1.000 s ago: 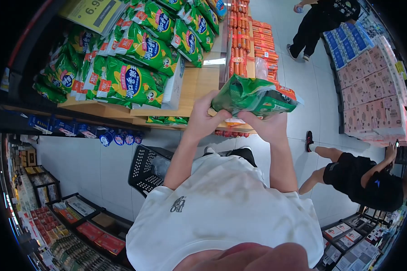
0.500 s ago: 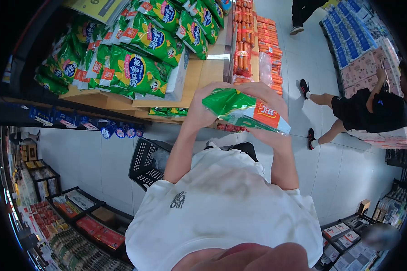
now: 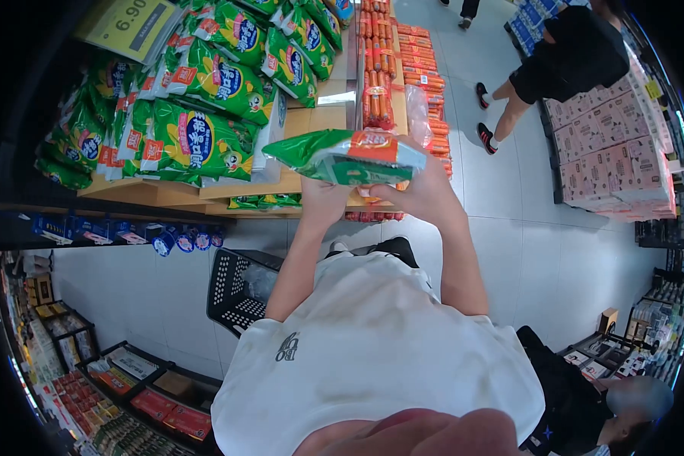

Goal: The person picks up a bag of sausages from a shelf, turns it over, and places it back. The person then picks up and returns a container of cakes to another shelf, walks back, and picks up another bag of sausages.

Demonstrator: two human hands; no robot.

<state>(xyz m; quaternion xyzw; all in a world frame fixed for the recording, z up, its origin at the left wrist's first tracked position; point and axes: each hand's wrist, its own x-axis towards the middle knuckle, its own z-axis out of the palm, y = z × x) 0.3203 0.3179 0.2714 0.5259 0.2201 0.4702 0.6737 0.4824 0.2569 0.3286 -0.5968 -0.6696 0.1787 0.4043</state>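
A green snack package (image 3: 349,158) with a red label, like the sausage packs on the shelf, is held up in front of my chest, edge toward me. My right hand (image 3: 429,194) grips its right end, with the thumb along the lower edge. Under its left half, my left hand (image 3: 324,201) holds it from below, and its fingers are mostly hidden behind the pack. Just beyond are piled green packages (image 3: 205,144) on a wooden shelf (image 3: 319,121) and bundles of orange-red sausages (image 3: 378,91).
A black shopping basket (image 3: 239,289) with clear plastic inside stands on the floor at my left. A price sign (image 3: 129,30) hangs over the green packs. Stacked pink cartons (image 3: 608,144) stand at the right. Several people are nearby, including one in black (image 3: 562,61).
Both hands have moved left with the package, which has turned from a tilt to nearly level. The person in black has moved farther ahead; another dark-clothed person appears at lower right.
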